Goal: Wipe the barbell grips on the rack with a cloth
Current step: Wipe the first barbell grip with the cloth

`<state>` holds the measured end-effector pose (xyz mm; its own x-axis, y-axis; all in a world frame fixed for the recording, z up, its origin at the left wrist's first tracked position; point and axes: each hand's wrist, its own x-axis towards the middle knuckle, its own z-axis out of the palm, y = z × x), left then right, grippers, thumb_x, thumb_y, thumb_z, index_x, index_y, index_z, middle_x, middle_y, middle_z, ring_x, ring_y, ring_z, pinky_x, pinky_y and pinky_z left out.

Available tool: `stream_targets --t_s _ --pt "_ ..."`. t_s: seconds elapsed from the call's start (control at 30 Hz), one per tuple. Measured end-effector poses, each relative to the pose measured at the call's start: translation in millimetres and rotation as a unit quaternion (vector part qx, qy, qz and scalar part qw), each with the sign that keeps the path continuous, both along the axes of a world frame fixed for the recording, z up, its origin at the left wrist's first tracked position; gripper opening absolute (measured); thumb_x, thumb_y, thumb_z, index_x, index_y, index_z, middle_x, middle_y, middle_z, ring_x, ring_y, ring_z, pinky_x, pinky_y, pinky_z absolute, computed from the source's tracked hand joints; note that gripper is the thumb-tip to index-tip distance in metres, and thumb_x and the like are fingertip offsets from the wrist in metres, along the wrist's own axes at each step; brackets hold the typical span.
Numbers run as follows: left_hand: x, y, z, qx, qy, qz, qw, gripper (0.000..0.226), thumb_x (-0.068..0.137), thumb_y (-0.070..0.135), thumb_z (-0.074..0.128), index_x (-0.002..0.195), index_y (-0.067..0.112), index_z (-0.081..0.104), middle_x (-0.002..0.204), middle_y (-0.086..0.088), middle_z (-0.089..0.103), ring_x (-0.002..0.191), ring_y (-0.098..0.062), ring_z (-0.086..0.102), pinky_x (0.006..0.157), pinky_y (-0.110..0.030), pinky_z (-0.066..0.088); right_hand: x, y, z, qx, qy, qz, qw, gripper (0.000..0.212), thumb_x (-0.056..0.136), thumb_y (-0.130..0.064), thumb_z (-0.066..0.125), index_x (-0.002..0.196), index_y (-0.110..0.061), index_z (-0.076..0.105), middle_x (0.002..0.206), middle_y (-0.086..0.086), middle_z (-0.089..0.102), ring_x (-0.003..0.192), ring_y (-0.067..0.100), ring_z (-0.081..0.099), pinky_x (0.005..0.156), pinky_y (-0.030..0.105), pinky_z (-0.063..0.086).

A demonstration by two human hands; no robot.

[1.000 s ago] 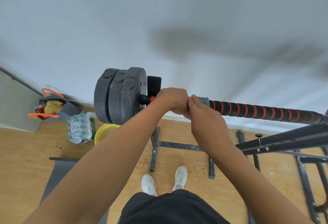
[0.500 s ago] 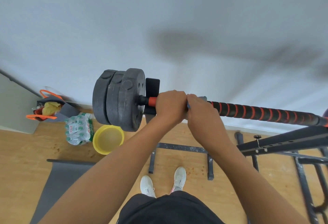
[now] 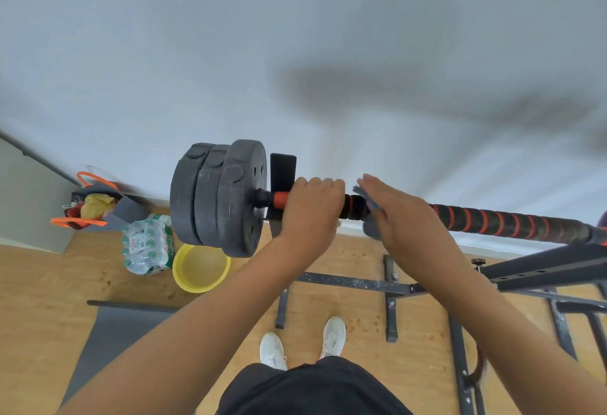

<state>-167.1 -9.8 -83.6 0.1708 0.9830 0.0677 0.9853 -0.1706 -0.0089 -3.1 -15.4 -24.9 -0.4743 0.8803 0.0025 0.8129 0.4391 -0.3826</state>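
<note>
A barbell lies across the rack, its black grip with orange spiral stripes (image 3: 499,222) running off to the right. Three dark weight plates (image 3: 220,198) sit on its left end. My left hand (image 3: 312,207) grips the bar just right of the orange collar. My right hand (image 3: 397,214) lies over the bar a little further right, fingers fairly straight, pressing a grey-blue cloth (image 3: 369,214) against the grip. Only the cloth's edges show past my fingers and below my palm. A short stretch of striped grip shows between my hands.
The black rack frame (image 3: 542,270) runs below and to the right, its feet on the wooden floor. A yellow basin (image 3: 200,268), a pack of water bottles (image 3: 146,247) and a bag with orange handles (image 3: 92,207) stand at the left. A grey mat (image 3: 115,332) lies beside my feet.
My right hand has slid to the right along the bar with the cloth, opening a gap between my hands. My left hand has stayed near the collar.
</note>
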Motion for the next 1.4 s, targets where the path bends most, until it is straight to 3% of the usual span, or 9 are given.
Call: stream_targets --t_s 0.1,0.23,0.37,0.47,0.53,0.63,0.9,1.13,1.4 --pt "5.8 -4.7 -11.4 0.045 0.017 0.029 0.998 0.045 0.068 0.023 0.088 0.075 0.024 0.044 0.062 0.006 0.053 0.058 -0.018 0.052 0.062 -0.032 0.028 -24.9 2.9 -2.7 -0.023 0.017 -0.041 0.999 0.017 0.096 -0.002 0.047 0.106 -0.015 0.054 0.097 0.006 0.063 0.077 0.024 0.058 0.064 0.037 0.045" --pt "12.2 8.8 -0.2 -0.012 0.024 0.064 0.998 0.035 0.096 0.023 0.059 0.066 0.025 0.041 0.058 0.008 0.042 0.057 -0.018 0.047 0.061 -0.03 0.031 -36.3 -20.2 -22.0 -0.053 -0.037 -0.071 0.995 0.063 0.098 0.004 0.044 0.156 -0.016 0.032 0.164 0.0 0.03 0.127 0.022 0.056 0.097 0.033 0.05" --pt "7.2 25.7 10.0 -0.098 -0.013 0.086 0.991 0.029 0.094 0.021 0.061 0.069 0.022 0.045 0.076 0.003 0.063 0.063 -0.02 0.051 0.059 -0.03 0.036 -20.7 -46.6 -28.8 -0.038 -0.088 -0.039 0.995 0.089 0.092 0.008 0.054 0.162 -0.025 0.012 0.168 -0.012 0.0 0.099 0.016 0.064 0.082 0.027 0.057" --pt "0.7 28.1 17.1 -0.143 -0.033 0.07 0.987 0.03 0.085 0.035 0.076 0.076 0.022 0.051 0.083 0.003 0.068 0.069 -0.021 0.057 0.063 -0.031 0.039 -3.8 -61.7 -19.1 -0.056 -0.032 -0.029 0.997 0.068 0.098 0.001 0.054 0.154 -0.035 0.038 0.162 -0.015 0.031 0.102 0.015 0.065 0.085 0.029 0.057" --pt "-3.7 23.3 13.3 -0.132 -0.063 0.052 0.988 0.034 0.08 0.047 0.08 0.087 0.024 0.057 0.079 0.006 0.063 0.073 -0.02 0.061 0.065 -0.031 0.04 8.3 -64.4 0.1 -0.11 0.037 -0.08 0.99 0.036 0.107 -0.017 0.041 0.133 -0.039 0.054 0.127 -0.009 0.066 0.099 0.012 0.063 0.082 0.029 0.053" --pt "-0.5 13.8 2.3 -0.059 -0.063 0.035 0.996 0.031 0.087 0.038 0.075 0.092 0.025 0.048 0.079 0.007 0.054 0.075 -0.02 0.06 0.066 -0.032 0.035 20.0 -56.8 18.9 -0.088 0.083 -0.112 0.986 0.028 0.108 -0.036 0.029 0.119 -0.037 0.054 0.086 -0.009 0.065 0.078 0.01 0.059 0.069 0.038 0.051" --pt "5.3 9.0 -2.7 -0.005 -0.017 0.039 0.999 0.036 0.084 0.03 0.078 0.086 0.022 0.043 0.071 0.005 0.046 0.061 -0.02 0.049 0.061 -0.032 0.032 5.0 13.0 14.3 0.062 0.096 -0.081 0.99 0.021 0.097 -0.019 0.06 0.118 -0.016 0.064 0.11 -0.003 0.063 0.101 0.014 0.057 0.087 0.025 0.043" --pt "1.2 24.6 12.4 -0.126 -0.027 0.046 0.991 0.04 0.08 0.049 0.083 0.085 0.021 0.054 0.065 0.007 0.046 0.07 -0.022 0.057 0.064 -0.031 0.04 -32.1 27.3 -6.7 0.023 -0.06 -0.056 0.996 0.015 0.096 -0.012 0.056 0.099 -0.009 0.071 0.106 0.004 0.051 0.095 0.02 0.051 0.072 0.036 0.053" --pt "-2.0 42.2 22.4 -0.252 -0.037 0.029 0.967 0.041 0.074 0.042 0.088 0.082 0.022 0.053 0.073 0.006 0.061 0.072 -0.021 0.061 0.063 -0.031 0.043 -19.9 -11.6 -5.4 0.037 -0.031 -0.003 0.999 0.028 0.094 -0.005 0.06 0.119 -0.012 0.069 0.111 0.001 0.045 0.097 0.02 0.047 0.069 0.032 0.048"
